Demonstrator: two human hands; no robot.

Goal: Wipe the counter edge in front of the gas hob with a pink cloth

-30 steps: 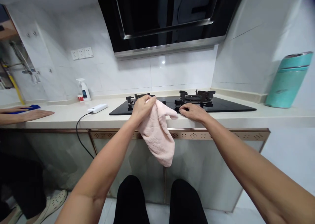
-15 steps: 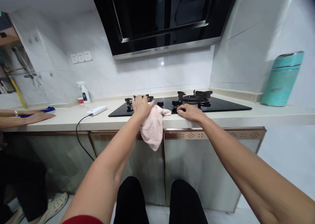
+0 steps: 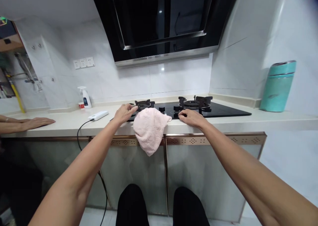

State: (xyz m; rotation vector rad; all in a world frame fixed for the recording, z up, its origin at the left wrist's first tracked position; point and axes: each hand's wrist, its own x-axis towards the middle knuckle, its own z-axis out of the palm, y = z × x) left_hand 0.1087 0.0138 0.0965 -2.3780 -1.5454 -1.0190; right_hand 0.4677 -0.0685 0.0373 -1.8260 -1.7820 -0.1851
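A pink cloth (image 3: 149, 131) drapes over the front edge of the black gas cooktop (image 3: 223, 109) and hangs down before the cabinets. Just left of the cloth is my left hand (image 3: 124, 113), its fingers stretched toward the left burner (image 3: 144, 104) and nothing visible in them. At the cooktop's front edge rests my right hand (image 3: 191, 116), fingers curled together, close to a control knob (image 3: 177, 108). I see nothing held in it. Behind it stands the right burner (image 3: 195, 102) with its black pan support.
A white power bank-like box (image 3: 98, 115) with a black cable lies left on the white counter (image 3: 64, 126). A spray bottle (image 3: 86, 98) and a red-white cup (image 3: 81, 105) stand behind. Another person's hands (image 3: 37, 122) rest far left. A turquoise container (image 3: 278, 87) stands right. A range hood (image 3: 164, 24) overhangs.
My left hand has let go of the pink cloth and moved left; the cloth now hangs more spread out. My right hand stays put. The other person's blue cloth is out of sight.
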